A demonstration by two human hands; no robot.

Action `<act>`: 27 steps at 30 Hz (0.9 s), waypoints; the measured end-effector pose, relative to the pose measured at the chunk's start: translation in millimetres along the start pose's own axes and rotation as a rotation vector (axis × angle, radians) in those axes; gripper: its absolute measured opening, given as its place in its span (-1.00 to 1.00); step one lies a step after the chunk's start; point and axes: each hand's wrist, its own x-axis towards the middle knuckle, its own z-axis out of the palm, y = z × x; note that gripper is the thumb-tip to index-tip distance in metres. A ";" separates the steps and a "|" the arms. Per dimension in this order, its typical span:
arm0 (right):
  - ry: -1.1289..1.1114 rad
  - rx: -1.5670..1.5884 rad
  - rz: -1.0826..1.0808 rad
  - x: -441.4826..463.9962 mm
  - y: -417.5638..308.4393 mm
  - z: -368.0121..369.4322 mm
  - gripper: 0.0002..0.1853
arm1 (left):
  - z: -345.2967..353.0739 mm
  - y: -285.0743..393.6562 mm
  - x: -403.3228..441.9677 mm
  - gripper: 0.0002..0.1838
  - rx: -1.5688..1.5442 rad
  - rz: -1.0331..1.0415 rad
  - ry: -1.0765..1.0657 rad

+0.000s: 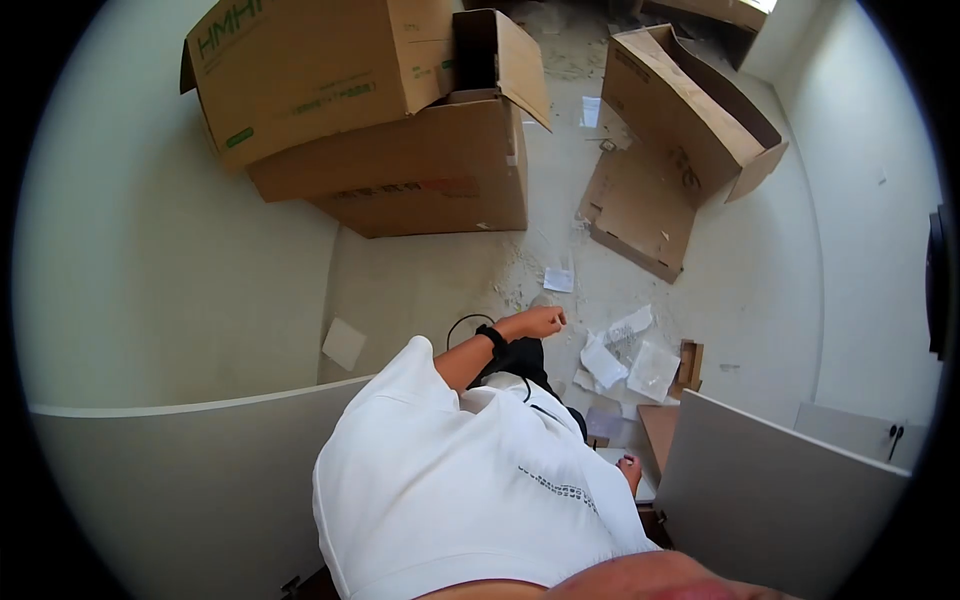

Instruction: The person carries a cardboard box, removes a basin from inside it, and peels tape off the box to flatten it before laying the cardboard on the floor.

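Observation:
My left hand (537,322), with a black band at its wrist, is closed with curled fingers in front of my body, and nothing shows in it. A thin black cable (462,322) loops beside that wrist. Low on the right, my right hand (631,472) appears small and curled closed; what it holds, if anything, is hidden. It is near a white panel edge and a brown board (657,432). White foam pieces (653,370) lie on the floor between and beyond the hands.
Large cardboard boxes (430,165) are stacked at the upper left. An opened carton (680,120) stands at the upper right. Light panels stand at the left (200,480) and right (770,490). A small paper (559,280) and scattered debris lie on the tiles.

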 end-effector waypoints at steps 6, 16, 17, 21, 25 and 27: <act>-0.242 -0.030 -0.275 135.0 -87.9 -10.7 -0.72 | -115.9 -32.4 -5.5 -0.76 -0.305 -0.050 0.631; -0.275 -0.410 -0.725 186.0 -451.9 47.8 -0.70 | -324.6 0.3 -49.3 -0.66 -1.169 0.112 1.544; -0.341 -0.405 -0.782 171.4 -500.7 52.1 -0.71 | -333.0 -14.3 -56.2 -0.53 -1.279 0.201 1.564; -0.527 -0.345 -1.303 203.6 -675.4 93.2 -0.77 | -366.7 -36.1 -69.5 -0.19 -1.530 0.254 1.622; -0.519 -0.353 -1.643 104.4 -892.9 95.6 -0.79 | -405.6 2.5 -58.0 -0.10 -1.471 0.353 1.624; -0.417 -0.296 -1.946 45.9 -974.1 96.1 -0.78 | -406.0 11.8 -46.8 -0.12 -1.471 0.361 1.602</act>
